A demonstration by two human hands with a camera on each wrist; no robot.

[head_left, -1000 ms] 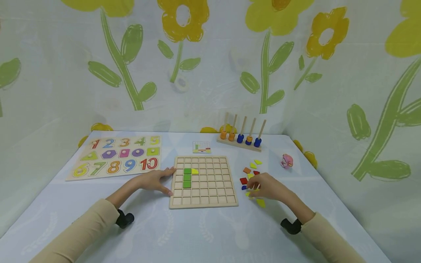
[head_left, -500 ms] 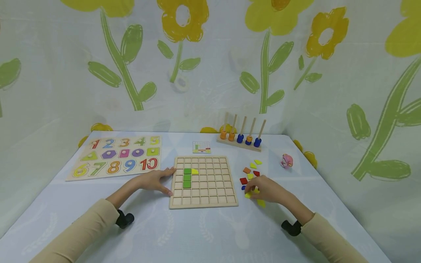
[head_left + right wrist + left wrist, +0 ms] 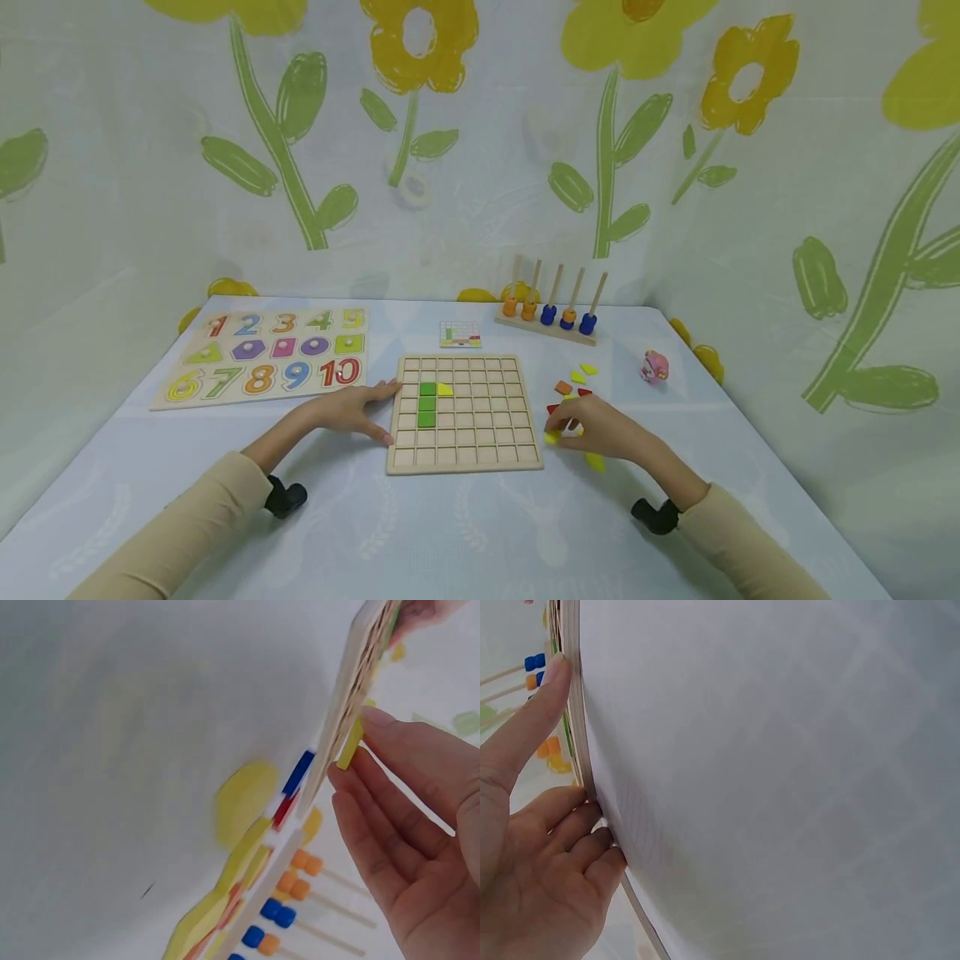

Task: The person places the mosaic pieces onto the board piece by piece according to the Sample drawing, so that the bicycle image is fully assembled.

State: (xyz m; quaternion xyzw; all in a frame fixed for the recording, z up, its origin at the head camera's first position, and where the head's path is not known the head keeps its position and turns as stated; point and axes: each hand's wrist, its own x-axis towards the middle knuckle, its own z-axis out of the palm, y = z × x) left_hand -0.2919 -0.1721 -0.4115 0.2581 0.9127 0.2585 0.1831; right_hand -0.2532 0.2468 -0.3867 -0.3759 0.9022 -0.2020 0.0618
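Yellow tile (image 3: pixel 552 437) pinched in the right hand (image 3: pixel 598 427), just off the right edge of the board (image 3: pixel 487 432)
Thumb and fingertips have it gripped, with loose tiles (image 3: pixel 563 388) lying around that hand. Left hand (image 3: pixel 345 411) looks pretty relaxed, fingers spread and touching the board's left edge. On the board there's a column of three green tiles (image 3: pixel 427 404), plus a yellow piece (image 3: pixel 445 390) right beside the top one.

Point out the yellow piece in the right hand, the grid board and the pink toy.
Yellow piece (image 3: pixel 351 746), right wrist view: middle of its visible side.
Grid board (image 3: pixel 483 420), head view: a bare cell near its middle.
Pink toy (image 3: pixel 655 367), head view: its middle.
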